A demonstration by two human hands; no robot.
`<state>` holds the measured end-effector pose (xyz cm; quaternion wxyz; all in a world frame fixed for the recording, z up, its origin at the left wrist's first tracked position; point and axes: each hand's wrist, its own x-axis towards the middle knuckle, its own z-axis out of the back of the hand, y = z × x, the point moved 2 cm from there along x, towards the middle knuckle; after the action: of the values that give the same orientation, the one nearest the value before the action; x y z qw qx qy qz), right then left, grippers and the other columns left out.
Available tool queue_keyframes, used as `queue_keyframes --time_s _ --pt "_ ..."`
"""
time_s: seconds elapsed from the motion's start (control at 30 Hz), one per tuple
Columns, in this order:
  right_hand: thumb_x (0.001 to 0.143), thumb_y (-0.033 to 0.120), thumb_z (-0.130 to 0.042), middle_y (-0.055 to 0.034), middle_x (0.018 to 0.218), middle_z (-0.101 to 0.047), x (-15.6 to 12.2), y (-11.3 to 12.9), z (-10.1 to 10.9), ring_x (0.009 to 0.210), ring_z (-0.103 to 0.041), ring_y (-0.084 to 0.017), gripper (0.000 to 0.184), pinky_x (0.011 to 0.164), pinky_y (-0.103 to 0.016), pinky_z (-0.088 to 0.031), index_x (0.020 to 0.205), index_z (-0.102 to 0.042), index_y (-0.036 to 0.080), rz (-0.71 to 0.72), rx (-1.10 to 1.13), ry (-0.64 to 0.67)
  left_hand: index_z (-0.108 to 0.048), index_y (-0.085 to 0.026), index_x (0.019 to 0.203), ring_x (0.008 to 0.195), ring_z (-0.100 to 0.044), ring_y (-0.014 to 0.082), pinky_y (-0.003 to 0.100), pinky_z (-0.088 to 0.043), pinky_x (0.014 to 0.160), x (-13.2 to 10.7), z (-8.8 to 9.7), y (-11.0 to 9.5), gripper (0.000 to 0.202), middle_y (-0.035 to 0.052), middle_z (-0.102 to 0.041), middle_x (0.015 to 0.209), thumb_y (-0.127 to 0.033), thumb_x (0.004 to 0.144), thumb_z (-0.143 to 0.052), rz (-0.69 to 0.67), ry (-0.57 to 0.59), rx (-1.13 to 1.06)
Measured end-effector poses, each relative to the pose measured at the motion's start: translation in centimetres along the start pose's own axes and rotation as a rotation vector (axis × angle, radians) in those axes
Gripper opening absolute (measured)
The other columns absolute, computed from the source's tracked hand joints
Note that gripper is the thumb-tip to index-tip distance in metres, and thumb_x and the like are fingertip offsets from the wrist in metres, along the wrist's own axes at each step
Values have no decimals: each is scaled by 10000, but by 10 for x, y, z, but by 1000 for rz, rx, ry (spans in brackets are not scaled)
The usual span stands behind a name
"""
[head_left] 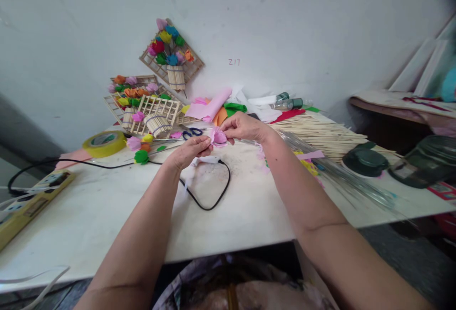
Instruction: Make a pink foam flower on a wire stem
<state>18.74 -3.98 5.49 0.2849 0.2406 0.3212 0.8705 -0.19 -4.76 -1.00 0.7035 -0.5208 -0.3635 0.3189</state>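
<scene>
- Hands at a craft table: the left hand [190, 150] and right hand [244, 127] meet over the far middle of the white table [107, 215], holding a small pink flower [218, 137] between them.
- The left hand's fingers are bunched together, thumb against fingertips, pinching the flower's near left edge.
- The right hand comes in from the other side, fingers curled, nipping the petals at the top right.
- The flower sits clear of the tabletop, just above a black cable [210, 196] that loops across the surface to a white object partly hidden under the left hand.
- Blue-handled scissors [192, 132] lie just behind the hands.
- To the left, loose finished flowers [140, 150] in pink, orange and green lie near a roll of yellow tape [104, 143].
- Behind them, small wooden lattice baskets [156, 115] hold more coloured flowers; another lattice frame [171, 58] leans on the wall.
- A heap of thin wooden sticks [320, 131] fans out right of the right hand, with thin wires [338, 172] lying in front of it.
- Pink sheets [210, 105] are piled against the wall, well behind the flower.
- A power strip [32, 200] lies at the table's left edge.
</scene>
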Motion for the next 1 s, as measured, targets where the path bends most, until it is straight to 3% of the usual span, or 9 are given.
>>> queue_keyframes --time_s 0.3,0.5,0.67,0.83,1.0 --pt "658 200 -519 18 592 -536 3 -15 5 537 -425 -71 165 481 -195 -290 711 -656 126 -9 43 -24 -501 -147 682 434 -202 47 218 -138 434 2 -10 -4 320 -67 -282 489 -433 819 -541 18 29 -35" --pt "664 208 -528 24 585 -533 4 -22 10 520 -411 -67 173 490 -202 -315 716 -669 121 60 111 -32 -499 -141 671 478 -239 60 236 -163 464 -1 -12 -11 333 -38 -335 534 -435 823 -542 -37 118 -59" --pt "682 217 -537 23 578 -540 3 -22 10 518 -441 -68 173 494 -198 -330 726 -675 123 43 129 -38 -563 -130 849 491 -267 70 232 -176 466 -2 -11 -7 306 -46 -334 550 -430 790 -585 -19 170 -104" --pt "698 223 -561 5 611 -588 1 -24 10 545 -496 -79 177 492 -193 -350 758 -698 127 -10 115 -15 -565 -137 892 476 -321 64 213 -212 446 -2 -12 -6 314 -33 -444 573 -444 837 -527 44 136 122" --pt "692 250 -607 -12 652 -633 -4 -23 15 571 -517 -84 187 506 -200 -361 779 -720 129 -36 119 34 -600 -125 948 507 -392 73 205 -297 474 -3 -16 -13 373 -26 -490 598 -463 863 -468 25 139 353"
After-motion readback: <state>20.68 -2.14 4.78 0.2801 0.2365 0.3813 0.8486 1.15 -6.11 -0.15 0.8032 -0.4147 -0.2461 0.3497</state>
